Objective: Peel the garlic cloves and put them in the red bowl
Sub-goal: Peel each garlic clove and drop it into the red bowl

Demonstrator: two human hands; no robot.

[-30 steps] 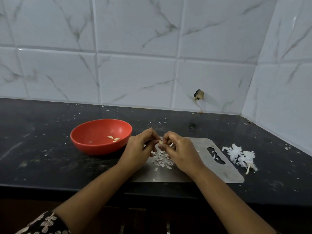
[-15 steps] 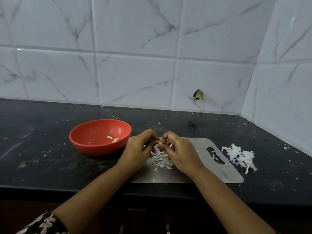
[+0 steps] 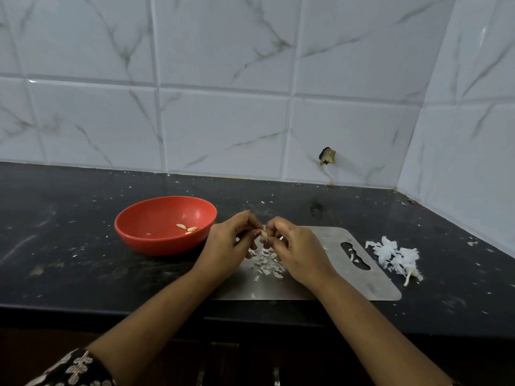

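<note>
Peeling is under way: the left hand (image 3: 227, 246) and right hand (image 3: 295, 246) both pinch one garlic clove (image 3: 264, 233) above the steel board (image 3: 328, 263). Once bare, it needs carrying left into the red bowl (image 3: 133, 229), beside the peeled cloves (image 3: 187, 227).

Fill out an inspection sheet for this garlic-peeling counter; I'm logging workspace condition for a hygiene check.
Surface: black countertop, speckled with pale flecks; steel cutting board lies on it.
Job's things: red bowl holds a few peeled cloves; one garlic clove is in the fingers.
Clutter: skin scraps on the board; pile of white skins to its right.
Grippers: the left hand and right hand both pinch the clove above the board.
Cables: nothing seen.
Surroundings: tiled wall with a chipped hole.
</note>
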